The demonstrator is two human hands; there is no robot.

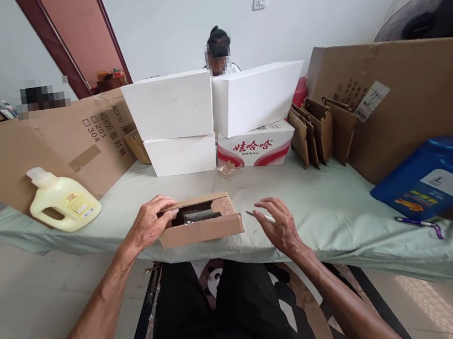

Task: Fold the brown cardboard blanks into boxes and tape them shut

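A small brown cardboard box (200,223) lies open on the cloth-covered table (331,205) in front of me, with a dark object (200,215) inside it. My left hand (148,224) rests on the box's left end, fingers curled over its rim. To the right of the box, my right hand (279,223) hovers just above the cloth and pinches a thin light sliver (257,215) that I cannot make out.
Stacked white boxes (172,107) and a red-printed carton (257,146) stand at the back, with a person seated behind them. Large cardboard sheets (408,90) lean left and right, folded cardboard inserts (317,130) between. A yellow jug (64,202), blue jug (436,175) and pen (419,222) lie on the table.
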